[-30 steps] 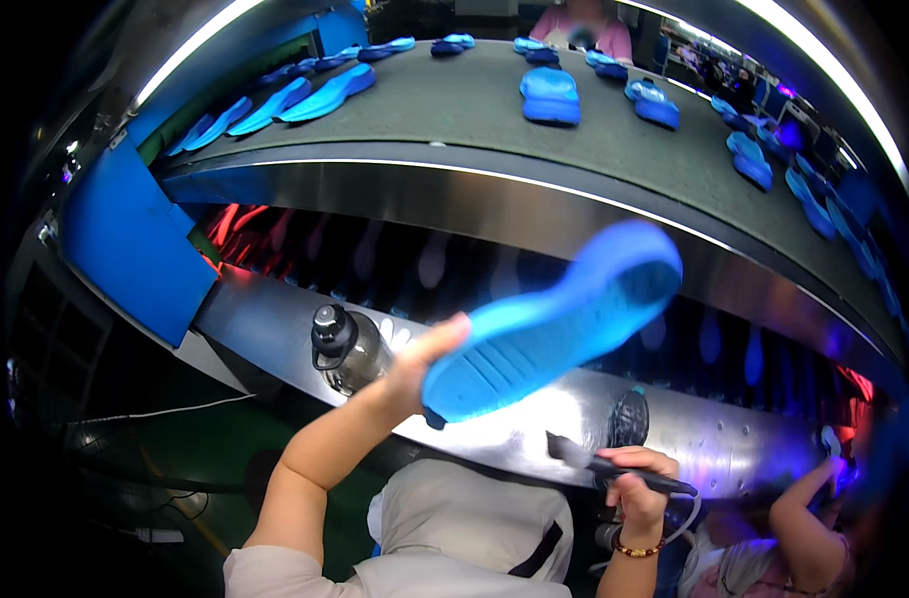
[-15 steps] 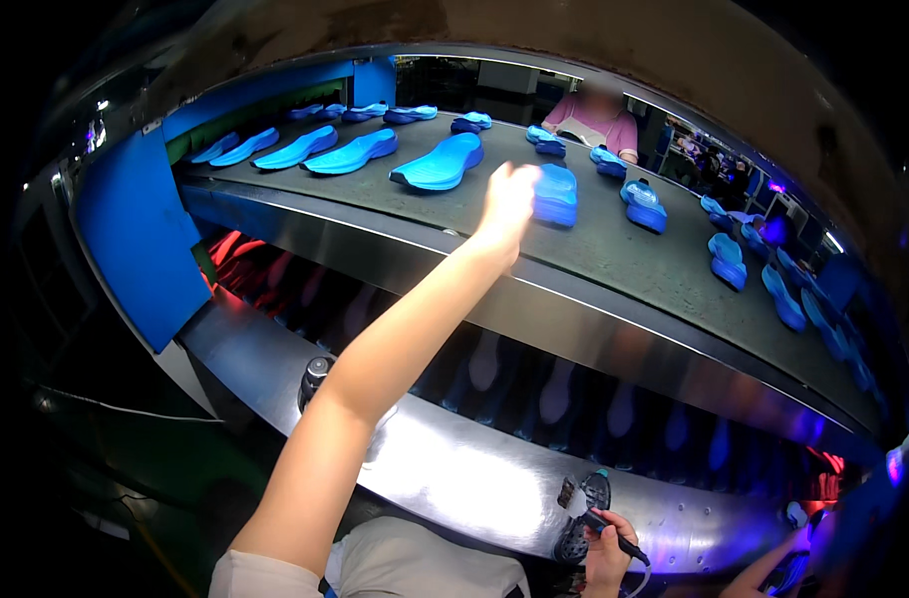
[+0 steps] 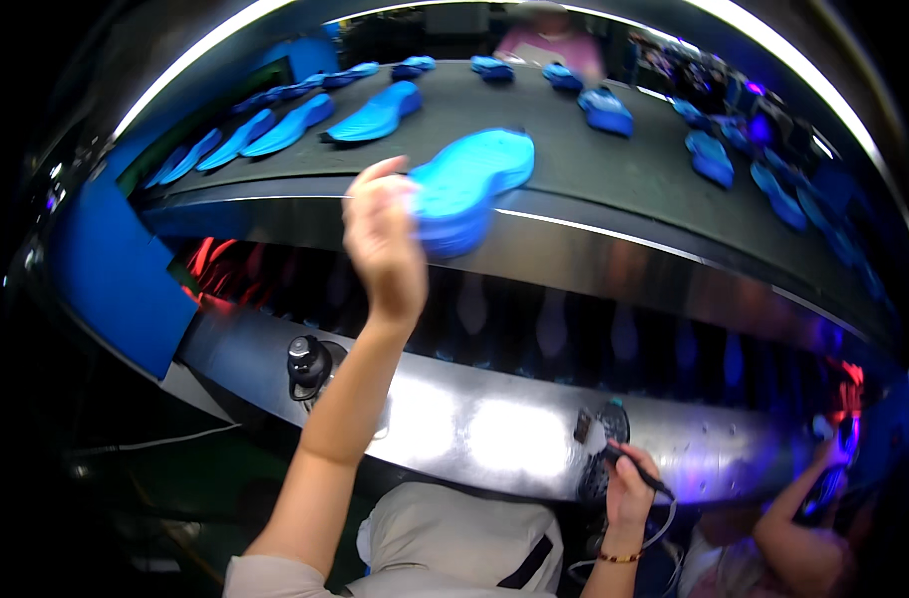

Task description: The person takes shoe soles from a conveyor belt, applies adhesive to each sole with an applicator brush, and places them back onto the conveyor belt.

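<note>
My left hand (image 3: 380, 234) is raised at the front edge of the conveyor belt, its fingers closed on the toe end of a blue shoe sole (image 3: 474, 171). The sole is lifted off the belt, somewhat blurred, with its heel pointing to the far right. Lower right, my right hand (image 3: 631, 485) grips a brush (image 3: 596, 437) with a black handle, a pale head and brown bristles; a thin hose or cord trails from its end. Beneath the brush, a black, shoe-sole-shaped pad (image 3: 612, 427) lies on the steel ledge (image 3: 519, 439).
More blue soles (image 3: 293, 125) stand in rows on the dark conveyor belt (image 3: 564, 164). A black bottle (image 3: 307, 367) is on the ledge near my left forearm. A lower tier (image 3: 474, 309) holds dim sole shapes. People work across the belt and at right (image 3: 798, 538).
My left hand has lifted the blue sole from the belt and drawn it left and nearer. The view has shifted. My right hand still holds the brush by the black pad.
</note>
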Motion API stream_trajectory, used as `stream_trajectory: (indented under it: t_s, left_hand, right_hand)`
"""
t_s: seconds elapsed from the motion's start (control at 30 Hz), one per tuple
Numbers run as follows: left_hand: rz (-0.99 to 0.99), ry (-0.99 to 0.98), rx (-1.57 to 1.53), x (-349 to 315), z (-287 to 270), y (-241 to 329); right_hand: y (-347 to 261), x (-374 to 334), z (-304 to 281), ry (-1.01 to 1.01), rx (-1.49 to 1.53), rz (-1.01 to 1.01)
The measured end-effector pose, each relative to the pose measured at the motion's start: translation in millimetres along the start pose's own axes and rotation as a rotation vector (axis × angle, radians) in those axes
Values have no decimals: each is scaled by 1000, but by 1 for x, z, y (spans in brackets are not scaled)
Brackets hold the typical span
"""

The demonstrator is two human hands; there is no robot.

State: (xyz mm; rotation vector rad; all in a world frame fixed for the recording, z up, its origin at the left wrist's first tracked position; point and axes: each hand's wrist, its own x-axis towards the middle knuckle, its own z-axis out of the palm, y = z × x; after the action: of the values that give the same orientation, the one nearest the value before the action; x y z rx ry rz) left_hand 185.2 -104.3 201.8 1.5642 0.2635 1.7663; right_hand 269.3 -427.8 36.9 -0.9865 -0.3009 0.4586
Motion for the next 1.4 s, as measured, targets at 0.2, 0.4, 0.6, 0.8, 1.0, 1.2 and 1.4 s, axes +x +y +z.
stream_trajectory:
  t_s: [0.2, 0.4, 0.6, 0.8, 1.0, 1.2, 1.4]
  left_hand:
    - [-981, -283, -899, -75, -67, -19]
    - [-1453, -645, -1228, -186, -90, -25]
    - [-1656, -568, -1310, -232, -54, -4]
    - [-1633, -498, -1019, -244, -35, 7]
    - [-1599, -333, -861, -229, -44, -12]
    - [-1649, -358, -1058, -212, -53, 0]
    - [-1687, -354, -1085, -210, -30, 41]
  right_hand:
    - [-7, 8, 2, -4, 13, -16]
    - [-4, 9, 17, -60, 47, 82]
    - [12, 20, 50, -138, -99, 159]
    - [7, 35, 87, -142, -453, 15]
    - [-4, -10, 97, -553, -938, -399]
    - [-42, -3, 82, -747, -667, -79]
    - [-34, 15, 91, -617, -630, -209]
